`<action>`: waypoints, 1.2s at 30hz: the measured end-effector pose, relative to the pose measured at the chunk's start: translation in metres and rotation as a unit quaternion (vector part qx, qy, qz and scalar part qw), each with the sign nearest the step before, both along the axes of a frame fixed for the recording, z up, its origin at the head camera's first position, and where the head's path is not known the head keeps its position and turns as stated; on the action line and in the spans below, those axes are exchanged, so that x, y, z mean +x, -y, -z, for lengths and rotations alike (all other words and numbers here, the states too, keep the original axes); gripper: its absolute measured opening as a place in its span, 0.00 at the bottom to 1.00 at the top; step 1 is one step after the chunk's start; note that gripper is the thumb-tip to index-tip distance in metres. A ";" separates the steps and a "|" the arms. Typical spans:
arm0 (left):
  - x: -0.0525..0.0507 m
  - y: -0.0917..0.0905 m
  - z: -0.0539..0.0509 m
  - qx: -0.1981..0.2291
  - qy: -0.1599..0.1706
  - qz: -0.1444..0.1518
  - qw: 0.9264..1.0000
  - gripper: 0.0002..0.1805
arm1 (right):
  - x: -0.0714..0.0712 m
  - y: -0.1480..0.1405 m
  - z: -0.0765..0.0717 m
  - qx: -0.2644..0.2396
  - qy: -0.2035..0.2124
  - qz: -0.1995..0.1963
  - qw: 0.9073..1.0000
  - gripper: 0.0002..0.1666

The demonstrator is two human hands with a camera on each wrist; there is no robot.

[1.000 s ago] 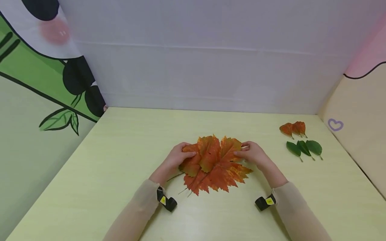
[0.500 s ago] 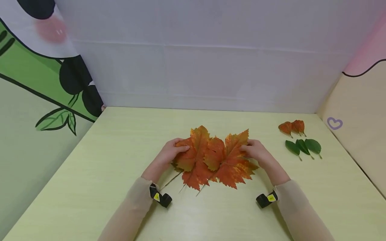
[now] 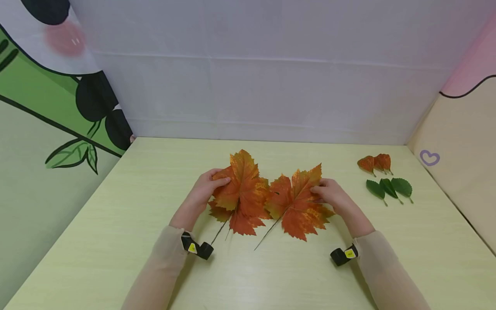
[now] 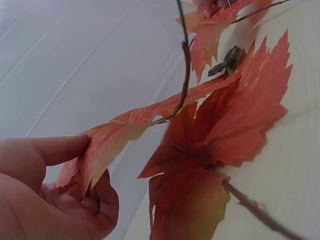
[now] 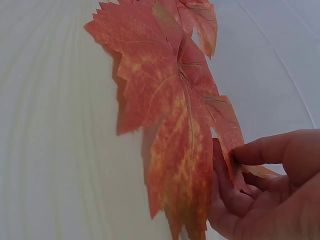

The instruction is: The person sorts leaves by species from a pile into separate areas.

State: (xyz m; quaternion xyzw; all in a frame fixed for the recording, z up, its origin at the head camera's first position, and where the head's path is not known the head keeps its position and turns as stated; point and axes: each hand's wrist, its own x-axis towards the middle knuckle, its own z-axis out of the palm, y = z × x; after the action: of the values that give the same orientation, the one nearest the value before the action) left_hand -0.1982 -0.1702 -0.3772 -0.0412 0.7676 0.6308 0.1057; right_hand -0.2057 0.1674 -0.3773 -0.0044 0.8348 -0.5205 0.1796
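Observation:
My left hand (image 3: 202,189) pinches the edge of an orange-red maple leaf (image 3: 245,189) between thumb and fingers. At least one more maple leaf lies beneath it, its lower lobes showing in the left wrist view (image 4: 250,110). To the right, my right hand (image 3: 331,193) pinches another maple leaf (image 3: 300,206) by its right edge, with the thumb on top. Thin stems point down and left from the leaves. Between the two hands the leaf edges meet or nearly meet. Whether further leaves lie under the right one is hard to tell.
At the right back of the pale table (image 3: 155,172) lie several small orange-brown leaves (image 3: 366,164). A row of green leaves (image 3: 389,189) is just in front of them. A white panel (image 3: 248,99) closes off the back, and printed panels stand at both sides.
The overlapping maple leaves have spread into two groups. My left hand has moved left and slightly away from me with its leaf; my right hand has moved only a little.

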 end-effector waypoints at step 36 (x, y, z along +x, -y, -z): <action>-0.009 0.056 -0.010 0.082 -0.035 -0.148 0.985 0.26 | 0.001 0.006 0.008 0.040 -0.042 0.003 0.998 0.15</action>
State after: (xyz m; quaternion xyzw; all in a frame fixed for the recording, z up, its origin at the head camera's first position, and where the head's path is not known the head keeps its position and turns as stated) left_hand -0.2069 -0.2261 -0.3668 -0.1232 0.7021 0.7012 -0.0123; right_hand -0.2044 0.1612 -0.3853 -0.0168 0.8620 -0.4861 0.1426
